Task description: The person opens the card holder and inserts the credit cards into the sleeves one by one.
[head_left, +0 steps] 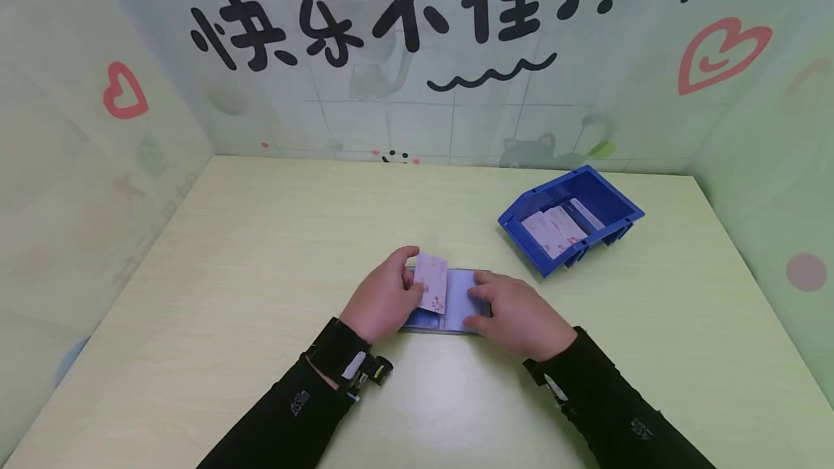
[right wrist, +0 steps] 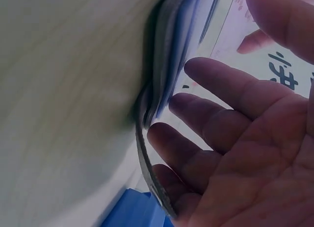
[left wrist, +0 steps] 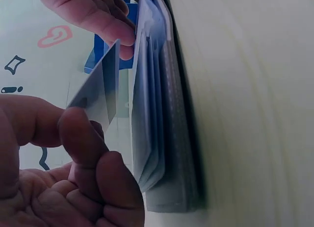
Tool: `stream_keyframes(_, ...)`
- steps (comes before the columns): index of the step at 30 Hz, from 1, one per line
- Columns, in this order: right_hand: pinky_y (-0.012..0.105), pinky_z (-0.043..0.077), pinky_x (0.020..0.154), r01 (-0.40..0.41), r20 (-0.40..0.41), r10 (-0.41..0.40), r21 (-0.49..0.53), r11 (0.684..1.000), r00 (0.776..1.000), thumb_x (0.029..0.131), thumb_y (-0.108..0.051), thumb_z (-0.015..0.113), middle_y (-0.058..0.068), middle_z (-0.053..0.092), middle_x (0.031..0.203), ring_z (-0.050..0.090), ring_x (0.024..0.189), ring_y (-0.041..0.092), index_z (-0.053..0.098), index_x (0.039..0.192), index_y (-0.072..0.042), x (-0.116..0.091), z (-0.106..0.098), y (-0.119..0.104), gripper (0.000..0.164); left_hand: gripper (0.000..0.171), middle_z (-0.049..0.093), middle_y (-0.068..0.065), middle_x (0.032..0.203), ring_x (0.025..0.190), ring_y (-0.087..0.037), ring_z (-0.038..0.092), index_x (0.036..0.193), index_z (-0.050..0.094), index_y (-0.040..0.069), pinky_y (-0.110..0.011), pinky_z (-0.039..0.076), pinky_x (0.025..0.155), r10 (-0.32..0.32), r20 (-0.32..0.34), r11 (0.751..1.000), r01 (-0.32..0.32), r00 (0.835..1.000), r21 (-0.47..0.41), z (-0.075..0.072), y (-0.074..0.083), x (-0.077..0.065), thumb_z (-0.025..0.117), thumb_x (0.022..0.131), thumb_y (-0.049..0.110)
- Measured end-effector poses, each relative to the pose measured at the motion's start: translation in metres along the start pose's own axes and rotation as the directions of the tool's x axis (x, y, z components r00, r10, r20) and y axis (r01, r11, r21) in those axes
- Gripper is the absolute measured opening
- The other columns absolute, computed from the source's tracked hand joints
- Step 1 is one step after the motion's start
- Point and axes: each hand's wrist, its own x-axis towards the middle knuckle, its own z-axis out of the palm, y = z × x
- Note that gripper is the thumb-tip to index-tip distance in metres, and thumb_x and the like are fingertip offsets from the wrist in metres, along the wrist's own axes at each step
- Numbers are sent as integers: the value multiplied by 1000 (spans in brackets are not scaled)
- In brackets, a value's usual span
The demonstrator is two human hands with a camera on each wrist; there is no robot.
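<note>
My left hand [head_left: 384, 299] pinches a pale pink card [head_left: 431, 282] with a small floral print between thumb and fingers. It holds the card tilted above the left part of a card holder [head_left: 458, 310], which lies open on the table. In the left wrist view the holder [left wrist: 169, 138] shows several stacked clear sleeves and a dark cover, and the card [left wrist: 100, 87] stands apart from them. My right hand [head_left: 521, 313] rests its fingertips on the holder's right side. Seen from the right wrist, the fingers [right wrist: 221, 116] are extended along the holder's edge and grip nothing.
A blue plastic bin [head_left: 602, 194] stands at the back right of the table, with more printed cards [head_left: 554, 230] inside. The pale wooden table [head_left: 274, 237] is bordered by printed cloth walls [head_left: 417, 121] at the back and both sides.
</note>
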Motion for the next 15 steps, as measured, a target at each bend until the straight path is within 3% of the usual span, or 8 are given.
stream_keyframes(15,54,38,122,-55,17,55,-32,998,998,98,-36,75,15,45,164,44,152,37,61,147,-4,4,4,1,60,57,50,-2,76,62,-18,49,156,46,5,-29,34,56,-15,31,999,13,999,50,1,-2,-2,63,102,16)
